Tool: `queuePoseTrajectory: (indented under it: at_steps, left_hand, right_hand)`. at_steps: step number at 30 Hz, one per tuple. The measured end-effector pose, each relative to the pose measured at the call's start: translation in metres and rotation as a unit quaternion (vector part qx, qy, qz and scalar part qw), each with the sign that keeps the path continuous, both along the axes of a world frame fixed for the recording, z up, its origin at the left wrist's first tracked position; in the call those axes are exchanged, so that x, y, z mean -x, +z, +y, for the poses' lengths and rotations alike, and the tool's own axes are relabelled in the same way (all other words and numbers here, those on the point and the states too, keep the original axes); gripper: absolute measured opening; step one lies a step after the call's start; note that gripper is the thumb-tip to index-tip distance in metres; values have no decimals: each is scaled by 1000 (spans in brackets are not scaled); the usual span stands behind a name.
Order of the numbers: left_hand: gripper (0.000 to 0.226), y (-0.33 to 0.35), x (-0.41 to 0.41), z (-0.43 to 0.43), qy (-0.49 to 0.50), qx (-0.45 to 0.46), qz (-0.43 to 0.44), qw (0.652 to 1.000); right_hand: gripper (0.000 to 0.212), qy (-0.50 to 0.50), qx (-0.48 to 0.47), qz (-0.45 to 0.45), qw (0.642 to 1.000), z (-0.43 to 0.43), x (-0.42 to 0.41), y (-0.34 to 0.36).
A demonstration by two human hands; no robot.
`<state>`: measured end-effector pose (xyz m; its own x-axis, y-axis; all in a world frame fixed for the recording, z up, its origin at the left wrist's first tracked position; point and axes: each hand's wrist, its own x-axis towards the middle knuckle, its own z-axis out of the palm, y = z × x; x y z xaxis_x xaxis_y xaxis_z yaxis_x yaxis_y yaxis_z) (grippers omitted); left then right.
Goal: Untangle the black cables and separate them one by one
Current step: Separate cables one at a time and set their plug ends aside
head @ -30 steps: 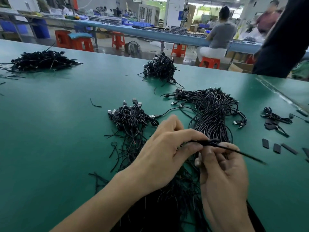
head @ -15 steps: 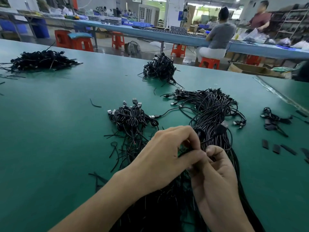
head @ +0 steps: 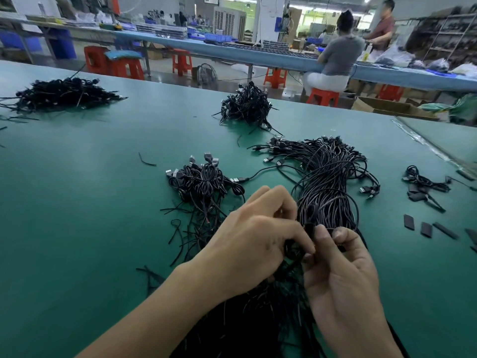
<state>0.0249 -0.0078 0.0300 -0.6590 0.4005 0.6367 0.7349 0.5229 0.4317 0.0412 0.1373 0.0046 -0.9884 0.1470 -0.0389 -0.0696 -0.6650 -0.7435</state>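
One head-worn camera faces forward and down across the green bench point(head: 77, 228), close above the left hand point(head: 253, 244) and right hand point(head: 343, 277) at the bench's near edge.

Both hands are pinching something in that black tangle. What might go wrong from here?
1. The left hand and right hand pinch a cable right against the long bundle. A hard pull may drag neighbouring strands along and tighten the tangle.
2. The smaller coiled pile lies close beside the hands, so a freed end could snag it and mix the two.
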Motion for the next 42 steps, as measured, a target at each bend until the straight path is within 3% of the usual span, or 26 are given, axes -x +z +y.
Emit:
queuePoseTrajectory:
  at_steps: [3, 7, 11, 15, 16, 19, 24, 29, 35, 39, 42]
  left_hand:
    - [51, -1, -2, 1, -7, 24, -39, 999]
    - [41, 2, -8, 7, 16, 78, -70, 994]
    - [59, 2, -8, 6, 49, 101, -150, 982]
    - [41, 8, -8, 3, 6, -26, -250, 968]
    - [45, 8, -8, 3, -6, -66, -265, 962]
    - [57, 6, -5, 4, -7, -96, -287, 953]
    - [14, 5, 2, -1, -38, -146, -280, 948]
    - [27, 11, -1, -3, -92, -194, -298, 930]
    - [30, 12, -7, -1, -59, -89, -188, 976]
    - [36, 11, -7, 1, -54, -40, -179, 982]
    - [30, 9, -6, 0, -65, -78, -210, 972]
  right_hand:
    - [19, -22, -10, -1, 1000, 3, 1, 0]
    - [19, -47, -24, 13, 999, 5, 2, 0]
    - [20, -70, -29, 39, 996, 4, 1, 2]
    - [44, -43, -80, 53, 994, 2, 0, -2]
    - [46, -35, -91, 56, 994, 0, 0, -3]
    - [22, -19, -131, 58, 990, -5, -2, -2]
    - [17, 6, -161, 55, 985, -5, -4, -1]
    - [17, 29, -128, 50, 990, -2, -5, -1]
    - [21, -7, -80, 52, 995, 1, -3, -5]
    - [28, -102, -241, 74, 962, 5, 0, -8]
    - [34, -158, -414, 136, 886, 9, -3, -8]
